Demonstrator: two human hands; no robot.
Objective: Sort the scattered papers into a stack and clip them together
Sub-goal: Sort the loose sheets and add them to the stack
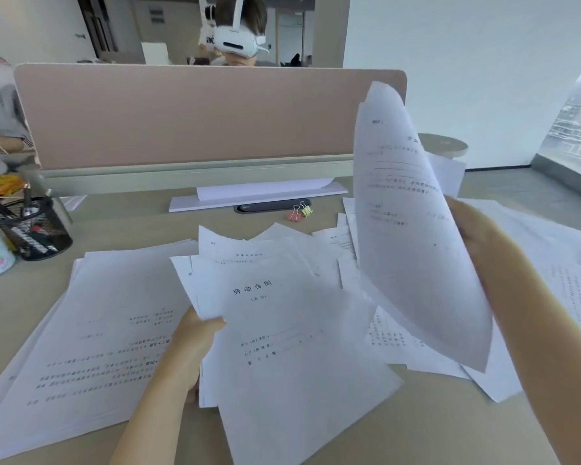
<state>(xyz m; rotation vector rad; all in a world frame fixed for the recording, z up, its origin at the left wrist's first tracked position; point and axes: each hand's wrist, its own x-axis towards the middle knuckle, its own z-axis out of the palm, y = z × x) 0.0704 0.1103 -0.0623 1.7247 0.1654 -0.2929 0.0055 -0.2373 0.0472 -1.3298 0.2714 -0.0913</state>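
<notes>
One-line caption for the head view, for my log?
Left hand holds gathered papers; right hand lifts a sheet; binder clips wait.

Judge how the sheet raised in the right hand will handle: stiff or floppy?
Probably floppy: the raised sheet bows in a curve above the right hand, which grips only one edge. Likely light, since that single grip holds it up. It may slide easily onto the fanned bundle.

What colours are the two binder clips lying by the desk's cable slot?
One binder clip is pink and the other yellow, both with silver wire handles; the head view shows them.
</notes>
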